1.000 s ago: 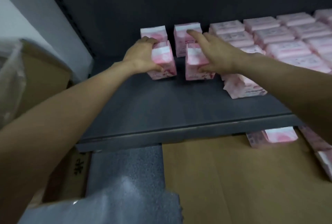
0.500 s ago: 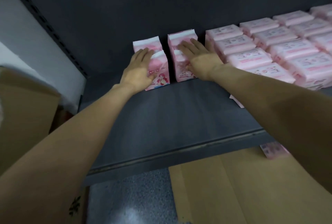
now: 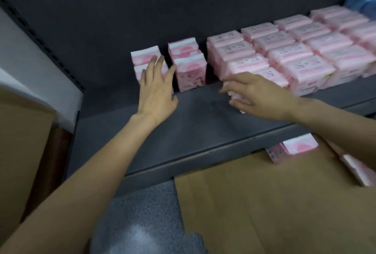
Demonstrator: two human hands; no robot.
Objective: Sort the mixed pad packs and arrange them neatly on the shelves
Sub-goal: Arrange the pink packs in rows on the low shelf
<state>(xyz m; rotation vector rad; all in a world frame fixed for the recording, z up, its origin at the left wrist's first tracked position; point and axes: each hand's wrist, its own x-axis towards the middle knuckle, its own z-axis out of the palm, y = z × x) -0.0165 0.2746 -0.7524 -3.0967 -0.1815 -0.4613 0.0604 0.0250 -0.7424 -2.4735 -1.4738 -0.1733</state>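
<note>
Tall pink-and-white pad packs stand in two short columns at the back left of the dark shelf (image 3: 199,123). My left hand (image 3: 157,89) is open, fingers spread, flat against the front pack of the left column (image 3: 140,68). The right column's front pack (image 3: 191,72) stands free. My right hand (image 3: 258,95) curls over a loose pink pack (image 3: 237,96) lying on the shelf in front of the rows of flat pink packs (image 3: 301,50); its grasp looks loose and blurred.
A cardboard sheet (image 3: 274,203) lies below the shelf with more pink packs (image 3: 295,148) at its far edge. A brown box (image 3: 18,152) stands at left. A blue pack (image 3: 364,3) sits at the far right of the shelf.
My right hand left the right column of tall packs and moved right onto the loose pack. My left hand stayed on the left column. The camera shifted, showing more rows at right.
</note>
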